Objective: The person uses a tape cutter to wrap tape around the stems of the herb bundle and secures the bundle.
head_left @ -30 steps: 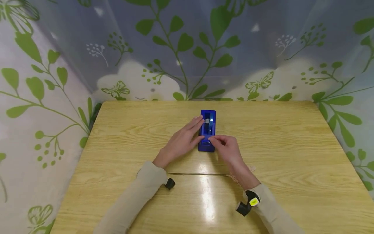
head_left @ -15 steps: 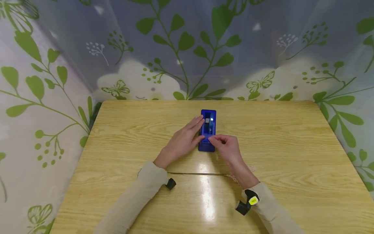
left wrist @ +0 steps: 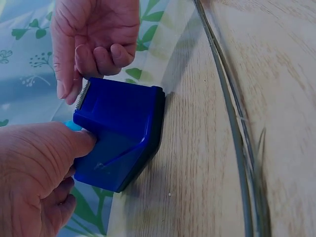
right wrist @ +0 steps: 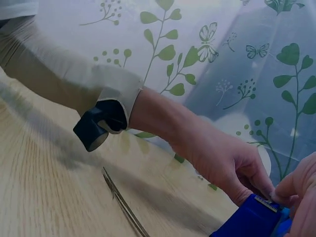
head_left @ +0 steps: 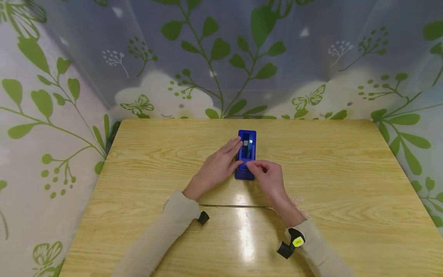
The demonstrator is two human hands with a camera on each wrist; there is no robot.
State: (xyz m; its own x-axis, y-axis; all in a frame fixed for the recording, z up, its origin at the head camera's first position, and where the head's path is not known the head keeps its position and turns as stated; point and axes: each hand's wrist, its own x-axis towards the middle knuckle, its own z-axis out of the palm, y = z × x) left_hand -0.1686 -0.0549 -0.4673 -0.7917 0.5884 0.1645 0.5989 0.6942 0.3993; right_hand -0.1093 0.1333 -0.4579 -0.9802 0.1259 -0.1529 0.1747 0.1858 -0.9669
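A blue tape dispenser (head_left: 245, 175) lies lengthwise at the far middle of the table. My left hand (head_left: 218, 165) grips its left side, thumb near the front end and fingertips on the rim farther back. Over the front end, my right hand (head_left: 271, 176) has thumb and index finger brought together, pinching what seems to be the tape's end; the clear strip itself is hard to make out. These fingertips are beside the serrated cutter (left wrist: 82, 95) in the left wrist view. Inside the dispenser, the tape roll is mostly hidden.
The wooden table (head_left: 155, 146) has a dark seam (head_left: 232, 206) in front of the hands, which shows as a raised, peeling strip (left wrist: 232, 108) in the left wrist view. A leaf-patterned curtain (head_left: 221, 57) stands right behind the far edge.
Both hands keep their places at the dispenser. My right wrist has shifted slightly and its fingertips have moved a little left over the front end.
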